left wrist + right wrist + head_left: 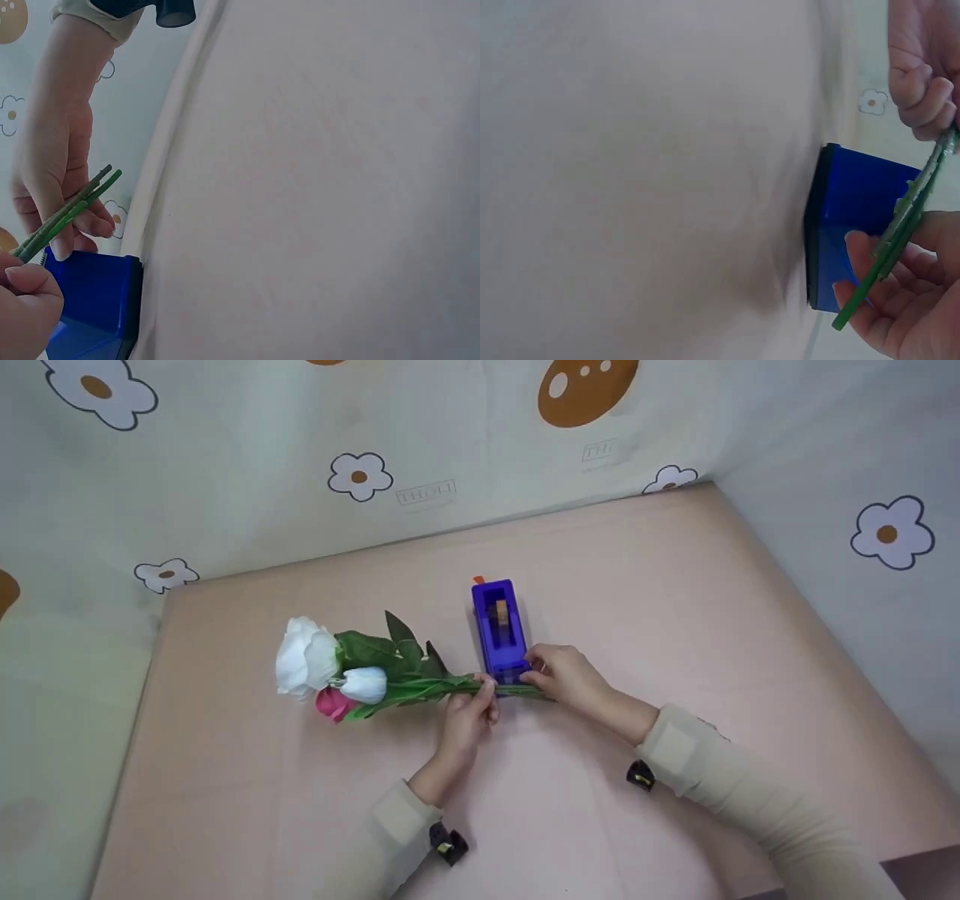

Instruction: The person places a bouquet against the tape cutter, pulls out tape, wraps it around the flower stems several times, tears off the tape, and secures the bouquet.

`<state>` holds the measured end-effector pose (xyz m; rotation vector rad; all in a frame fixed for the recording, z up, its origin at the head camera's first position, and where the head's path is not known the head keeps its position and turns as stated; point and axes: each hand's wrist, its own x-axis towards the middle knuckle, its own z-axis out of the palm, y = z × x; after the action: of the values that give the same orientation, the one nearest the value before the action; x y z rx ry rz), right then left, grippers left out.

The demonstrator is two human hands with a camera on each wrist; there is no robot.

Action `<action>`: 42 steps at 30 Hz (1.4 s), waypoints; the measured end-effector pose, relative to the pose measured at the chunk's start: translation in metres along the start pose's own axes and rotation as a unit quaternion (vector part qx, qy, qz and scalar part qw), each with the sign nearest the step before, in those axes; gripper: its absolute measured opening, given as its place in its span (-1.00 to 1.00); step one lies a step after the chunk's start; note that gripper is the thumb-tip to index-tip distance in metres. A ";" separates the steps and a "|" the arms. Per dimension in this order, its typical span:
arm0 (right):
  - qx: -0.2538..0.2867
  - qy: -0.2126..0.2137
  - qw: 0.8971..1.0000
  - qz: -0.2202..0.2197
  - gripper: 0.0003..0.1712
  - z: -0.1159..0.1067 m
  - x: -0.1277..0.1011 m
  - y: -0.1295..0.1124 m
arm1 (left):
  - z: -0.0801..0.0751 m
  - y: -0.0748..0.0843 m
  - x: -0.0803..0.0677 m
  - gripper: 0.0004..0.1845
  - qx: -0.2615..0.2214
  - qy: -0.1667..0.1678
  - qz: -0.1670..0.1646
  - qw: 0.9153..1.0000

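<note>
Nearest the lower edge of the head view, our two sleeved forearms rise toward the middle of the frame, where the left hand [471, 712] curls its fingers and thumb round the bunched green stems [450, 687] of the artificial flowers [330, 671]. Just to the right, the right hand [566, 673] meets the cut ends of those same stems in front of the blue tape dispenser [501, 630]; in the right wrist view its fingers [889, 300] cup loosely beneath the stem tips [900, 225], supporting rather than clamping them, and we cannot tell whether it also pinches any tape. The risk we judge here is that the stems splay or roll apart, since only the left hand truly holds them together and the right hand's hold is slack. The light dispenser could also skid on the smooth pink tabletop [675, 585] if pulled or nudged by the stems crossing its near end. Farther left, the blooms, two white and one pink, lie with their leaves on the table, and their weight could twist the bundle. Beyond, in the upper frame, hangs the flower-print backdrop [360, 476].
</note>
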<state>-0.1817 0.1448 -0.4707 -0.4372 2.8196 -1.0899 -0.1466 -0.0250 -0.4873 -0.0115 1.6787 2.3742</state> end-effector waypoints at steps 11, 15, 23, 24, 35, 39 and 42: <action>-0.031 0.003 0.999 -0.016 -0.74 -0.001 0.001 -0.002 | 0.000 -0.004 -0.012 -0.88 0.032 -0.023 -0.010 0.999; -0.003 -0.040 0.998 0.041 -0.68 -0.006 -0.002 -0.003 | -0.002 -0.007 -0.014 -0.87 0.027 -0.012 -0.019 0.999; -0.004 -0.223 0.975 -0.015 -0.63 -0.024 -0.009 -0.006 | -0.006 -0.006 -0.010 -0.90 0.024 -0.037 -0.018 0.999; 0.022 -0.238 0.970 -0.036 -0.64 -0.023 -0.009 -0.005 | -0.007 -0.006 -0.009 -0.90 0.024 -0.044 -0.017 0.999; 0.112 -0.184 0.969 -0.121 -0.76 0.003 -0.016 0.005 | -0.007 -0.005 -0.009 -0.83 0.067 -0.026 0.008 0.997; 0.028 -0.105 0.976 -0.190 -0.80 0.008 -0.018 0.005 | 0.000 -0.003 -0.014 -0.82 0.047 0.007 -0.006 0.999; 0.055 -0.113 0.979 -0.157 -0.75 0.008 -0.018 0.003 | 0.004 -0.004 -0.015 -0.83 0.029 0.023 -0.009 0.999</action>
<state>-0.1637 0.1474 -0.4792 -0.9558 2.5331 -1.1540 -0.1311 -0.0229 -0.4874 -0.0711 1.7609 2.3286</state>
